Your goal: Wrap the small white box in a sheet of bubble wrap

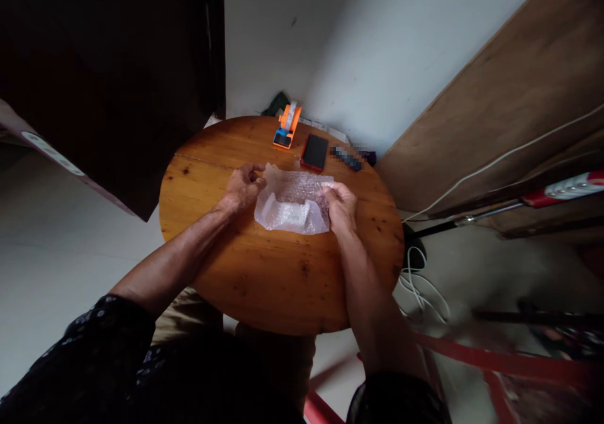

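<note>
A sheet of bubble wrap (302, 188) lies on the round wooden table (283, 285), its near part folded over a small pale object (293, 212) whose details are hard to make out. At the wrap's right edge, my right hand (340, 206) pinches the plastic between thumb and fingers. My left hand (245, 186) is beside the upper left corner of the wrap, fingers bent and a little apart, with nothing visible in them.
Behind the wrap stand an orange tape dispenser (287, 126), a dark flat object with red edges (314, 152) and a dark, partly blurred item (348, 158). A white wall rises behind the table. White cable (415, 282) lies to the right, near a red chair frame (472, 355).
</note>
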A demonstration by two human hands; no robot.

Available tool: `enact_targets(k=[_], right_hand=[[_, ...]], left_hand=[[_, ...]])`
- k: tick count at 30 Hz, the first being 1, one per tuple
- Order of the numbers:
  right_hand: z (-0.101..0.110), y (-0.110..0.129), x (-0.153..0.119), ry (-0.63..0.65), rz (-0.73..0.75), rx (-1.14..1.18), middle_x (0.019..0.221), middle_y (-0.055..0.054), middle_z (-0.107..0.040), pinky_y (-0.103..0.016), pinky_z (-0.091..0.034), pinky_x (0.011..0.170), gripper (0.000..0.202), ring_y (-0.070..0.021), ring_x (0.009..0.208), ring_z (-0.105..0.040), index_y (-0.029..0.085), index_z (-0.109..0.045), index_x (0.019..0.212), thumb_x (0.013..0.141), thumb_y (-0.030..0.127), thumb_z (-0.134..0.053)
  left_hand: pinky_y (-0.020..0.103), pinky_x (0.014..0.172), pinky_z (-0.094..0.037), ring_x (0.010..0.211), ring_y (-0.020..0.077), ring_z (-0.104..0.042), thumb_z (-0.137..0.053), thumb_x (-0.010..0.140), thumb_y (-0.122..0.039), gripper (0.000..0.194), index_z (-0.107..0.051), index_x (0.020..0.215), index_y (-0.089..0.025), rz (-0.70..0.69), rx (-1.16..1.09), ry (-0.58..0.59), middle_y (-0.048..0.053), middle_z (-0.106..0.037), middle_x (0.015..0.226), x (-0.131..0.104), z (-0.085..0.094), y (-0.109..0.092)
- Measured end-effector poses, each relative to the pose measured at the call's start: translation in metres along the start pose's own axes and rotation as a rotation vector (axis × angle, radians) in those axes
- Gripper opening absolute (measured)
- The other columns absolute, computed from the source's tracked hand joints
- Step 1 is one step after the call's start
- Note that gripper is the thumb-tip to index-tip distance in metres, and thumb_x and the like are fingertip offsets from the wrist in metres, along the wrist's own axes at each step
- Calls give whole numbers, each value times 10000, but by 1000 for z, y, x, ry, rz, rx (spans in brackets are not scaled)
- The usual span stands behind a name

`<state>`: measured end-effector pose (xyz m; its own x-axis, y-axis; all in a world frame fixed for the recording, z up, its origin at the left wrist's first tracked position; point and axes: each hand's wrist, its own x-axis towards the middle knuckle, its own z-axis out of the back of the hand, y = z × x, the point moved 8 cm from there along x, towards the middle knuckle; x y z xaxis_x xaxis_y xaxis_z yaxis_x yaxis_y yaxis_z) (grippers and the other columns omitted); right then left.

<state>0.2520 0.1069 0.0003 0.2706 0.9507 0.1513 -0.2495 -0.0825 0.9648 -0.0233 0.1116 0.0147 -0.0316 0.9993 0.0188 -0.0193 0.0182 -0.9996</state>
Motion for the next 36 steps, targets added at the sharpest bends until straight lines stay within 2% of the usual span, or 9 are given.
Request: enact_targets(k=[6, 11, 19, 23, 26, 28, 30, 33, 36], right_hand=[[18, 32, -6, -174, 203, -194, 1066, -94, -708, -403, -531, 880, 364, -229, 918, -659, 213, -629, 1013, 723, 427, -684], [-15, 74, -37, 237, 269, -83, 973, -58, -729, -369, -560, 807, 368, -192, 813, -691, 235, -687, 982, 874, 577, -608], [-19, 53, -35, 438, 78, -181, 688, -29, -660, -296, -469, 559, 658, -158, 606, -596, 212, -697, 796, 857, 814, -439], [-27, 40, -43, 666, 2, -324, 596, 0, -615, -268, -389, 492, 459, -140, 533, -549, 215, -639, 692, 859, 636, -570], [-35, 35, -56, 851, -32, -348, 651, 4, -655, -255, -427, 531, 261, -142, 590, -591, 205, -639, 747, 777, 457, -701], [-38, 38, -62, 914, -7, -353, 703, 12, -664, -255, -458, 580, 234, -138, 638, -600, 195, -655, 828, 709, 364, -766], [-39, 40, -65, 920, 3, -350, 742, 19, -662, -254, -469, 599, 292, -133, 659, -600, 193, -642, 885, 670, 314, -800], [-37, 41, -62, 850, 18, -373, 779, 19, -663, -262, -472, 598, 408, -145, 682, -611, 201, -622, 994, 649, 290, -822], [-40, 40, -61, 794, 72, -396, 862, 6, -694, -282, -482, 618, 470, -172, 738, -634, 229, -624, 1071, 652, 292, -829]], left_hand=[[263, 743, -456, 837, 175, -584, -637, 754, -251, 374, -655, 1113, -144, -318, 191, 6, 60, -680, 961, -16, 2, -34], [349, 854, -492, 1009, 270, -623, -657, 808, -452, 463, -675, 1161, -153, -378, 340, 367, 118, -698, 1157, -33, -26, -40], [345, 788, -527, 810, 222, -674, -540, 910, -644, 554, -700, 1047, -132, -241, 193, 533, 108, -733, 866, -34, -29, -36], [357, 642, -554, 611, 220, -682, -581, 884, -623, 540, -704, 1048, -122, 29, -74, 845, 114, -727, 741, -53, -38, -37], [381, 604, -570, 579, 242, -692, -729, 799, -489, 412, -730, 976, -116, 194, -77, 1110, 121, -722, 717, -78, -51, -32], [361, 584, -568, 568, 224, -681, -803, 726, -397, 340, -726, 916, -126, 224, -49, 1173, 90, -699, 683, -85, -57, -26], [302, 563, -538, 557, 169, -642, -799, 708, -341, 274, -692, 857, -138, 180, -27, 1111, 43, -664, 665, -78, -60, -20], [219, 555, -451, 530, 83, -524, -720, 750, -291, 176, -635, 788, -141, -9, 47, 796, -15, -582, 631, -51, -52, -18], [245, 691, -491, 732, 119, -605, -718, 725, -249, 249, -649, 944, -151, -114, 41, 608, 18, -644, 820, -40, -43, -22]])
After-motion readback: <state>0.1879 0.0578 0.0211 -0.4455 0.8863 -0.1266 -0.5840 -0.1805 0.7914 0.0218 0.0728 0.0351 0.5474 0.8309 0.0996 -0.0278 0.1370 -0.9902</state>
